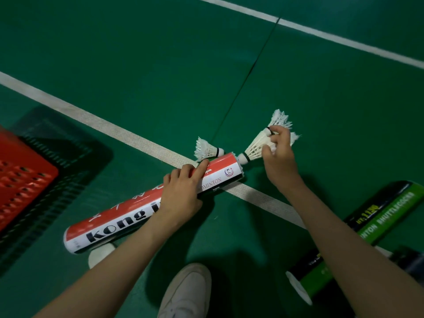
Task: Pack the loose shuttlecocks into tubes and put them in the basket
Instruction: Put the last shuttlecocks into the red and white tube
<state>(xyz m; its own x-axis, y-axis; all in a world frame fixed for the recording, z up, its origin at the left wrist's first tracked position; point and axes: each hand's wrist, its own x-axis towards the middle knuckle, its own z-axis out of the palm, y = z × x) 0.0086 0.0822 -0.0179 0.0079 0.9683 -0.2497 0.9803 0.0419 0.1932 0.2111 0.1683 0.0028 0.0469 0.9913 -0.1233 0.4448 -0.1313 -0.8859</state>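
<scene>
A red and white shuttlecock tube (119, 222) lies tilted across the green floor, and my left hand (183, 193) grips it around the middle. My right hand (278, 154) holds a stack of white shuttlecocks (258, 146), two at least, nested together. The cork tip of the front one sits at the tube's open mouth (238, 165). One loose shuttlecock (206, 150) lies on the floor just behind the tube, beside my left fingertips. A red basket (20, 180) stands at the left edge.
A green and black tube (358, 235) lies on the floor under my right forearm, with a white cap at its near end. A white lid (101, 254) rests by the red tube's closed end. My white shoe (187, 292) is at the bottom. White court lines cross the floor.
</scene>
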